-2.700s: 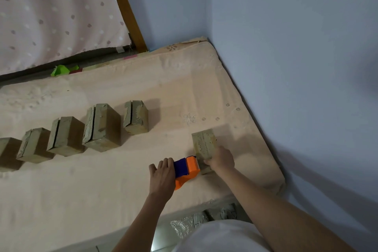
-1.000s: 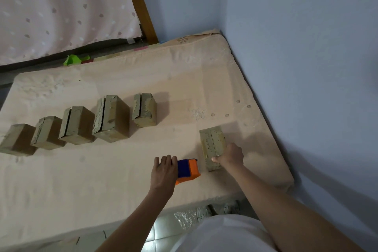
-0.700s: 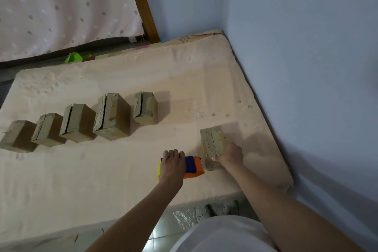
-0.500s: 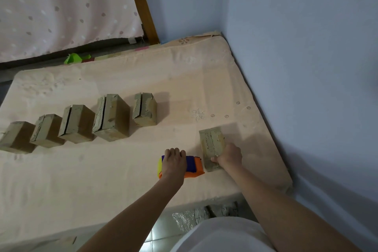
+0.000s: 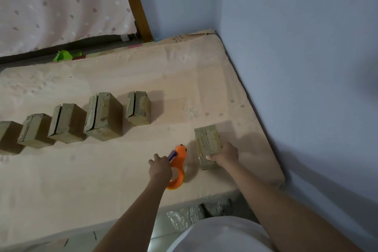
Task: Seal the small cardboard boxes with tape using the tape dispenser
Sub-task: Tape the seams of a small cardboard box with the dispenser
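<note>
On the beige mattress (image 5: 122,170), the left hand (image 5: 160,169) grips the orange plastic tape dispenser (image 5: 177,164), fingers curled round it, just left of a small brown cardboard box (image 5: 207,146). The right hand (image 5: 225,154) holds that box's near end, seemingly pinching it. Five similar boxes (image 5: 103,116) stand in a row farther left.

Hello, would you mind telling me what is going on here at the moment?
A person is taping small cardboard boxes on a mattress. The left hand grips an orange tape dispenser held just left of one box, which the right hand holds steady near the mattress's right edge. A strip of clear tape seems to run from the dispenser toward that box, though it is hard to see. Five more boxes stand in a row further left, apart from the one in hand.
</note>
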`<move>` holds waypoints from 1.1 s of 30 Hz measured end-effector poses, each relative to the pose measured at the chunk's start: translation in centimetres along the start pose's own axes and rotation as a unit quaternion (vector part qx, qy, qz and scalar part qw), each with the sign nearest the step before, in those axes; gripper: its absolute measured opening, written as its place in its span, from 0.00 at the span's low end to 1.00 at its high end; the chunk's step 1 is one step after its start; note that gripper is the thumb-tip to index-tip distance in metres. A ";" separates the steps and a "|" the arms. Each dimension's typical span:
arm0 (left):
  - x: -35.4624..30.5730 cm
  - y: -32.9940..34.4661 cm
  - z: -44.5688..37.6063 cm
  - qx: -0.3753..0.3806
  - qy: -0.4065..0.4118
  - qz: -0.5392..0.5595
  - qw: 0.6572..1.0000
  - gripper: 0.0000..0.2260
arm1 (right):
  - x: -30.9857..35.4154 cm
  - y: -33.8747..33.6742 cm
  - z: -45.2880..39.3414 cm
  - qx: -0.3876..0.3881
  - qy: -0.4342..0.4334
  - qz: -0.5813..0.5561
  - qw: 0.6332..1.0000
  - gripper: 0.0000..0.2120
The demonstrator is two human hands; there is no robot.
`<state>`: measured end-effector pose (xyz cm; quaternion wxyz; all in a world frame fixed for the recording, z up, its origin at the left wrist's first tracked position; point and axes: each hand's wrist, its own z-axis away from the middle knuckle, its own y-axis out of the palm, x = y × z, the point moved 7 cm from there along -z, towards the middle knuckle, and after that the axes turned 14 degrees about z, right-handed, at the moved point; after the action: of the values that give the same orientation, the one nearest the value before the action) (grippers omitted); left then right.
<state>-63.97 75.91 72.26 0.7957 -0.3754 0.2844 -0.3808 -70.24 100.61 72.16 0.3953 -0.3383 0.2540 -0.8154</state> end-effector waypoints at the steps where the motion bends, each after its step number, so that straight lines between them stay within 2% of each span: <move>1: 0.3 0.2 0.0 -0.003 -0.015 0.035 0.999 0.14 | -0.4 0.1 -0.2 0.008 0.005 -0.008 1.000 0.32; 5: 1.5 0.8 0.1 -0.014 -0.065 0.149 0.987 0.10 | -1.3 0.7 -0.1 0.043 0.016 -0.064 0.997 0.29; 10: 3.0 2.0 -0.7 0.007 -0.109 0.221 0.969 0.10 | -1.7 0.6 0.0 0.055 -0.001 -0.102 0.993 0.24; 12: 2.8 1.3 -0.1 -0.031 -0.123 0.242 0.962 0.09 | -1.9 0.6 -0.1 0.062 -0.001 -0.111 0.992 0.23; 14: 1.4 -0.6 0.9 -0.104 -0.104 0.265 0.953 0.09 | -1.9 0.5 -0.2 0.067 -0.004 -0.122 0.990 0.23; 15: 0.3 -1.0 1.1 -0.122 -0.080 0.292 0.945 0.09 | -2.0 0.5 -0.3 0.069 -0.005 -0.126 0.990 0.23; 16: -0.9 -0.9 1.1 -0.106 -0.058 0.331 0.936 0.10 | -2.0 0.5 -0.3 0.072 -0.004 -0.129 0.989 0.24; 18: -3.7 0.6 1.2 -0.005 -0.045 0.442 0.896 0.12 | -2.2 0.7 -0.4 0.079 0.000 -0.149 0.986 0.26; 21: -6.0 3.3 1.8 0.121 -0.087 0.598 0.787 0.18 | -2.4 0.7 -0.4 0.089 0.009 -0.179 0.980 0.27; 24: -7.1 4.0 2.8 0.169 -0.097 0.683 0.704 0.13 | -2.5 0.2 0.1 0.096 0.011 -0.195 0.976 0.24; 26: -7.3 4.6 2.6 0.188 -0.105 0.724 0.655 0.15 | -2.7 0.1 0.1 0.101 0.014 -0.215 0.971 0.24; 28: -7.4 4.7 2.6 0.191 -0.110 0.734 0.642 0.15 | -2.7 0.1 0.2 0.109 0.017 -0.232 0.966 0.24; 31: -7.6 4.6 2.4 0.187 -0.106 0.732 0.647 0.15 | -2.7 0.2 -0.1 0.113 0.022 -0.261 0.958 0.26; 33: -7.7 4.5 2.3 0.184 -0.107 0.739 0.639 0.11 | -2.5 0.2 -0.2 0.118 0.021 -0.272 0.955 0.27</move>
<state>-64.73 85.06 71.21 0.8894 0.0764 0.3036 0.3332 -69.15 102.53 71.01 0.1903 -0.3281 0.0623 -0.9232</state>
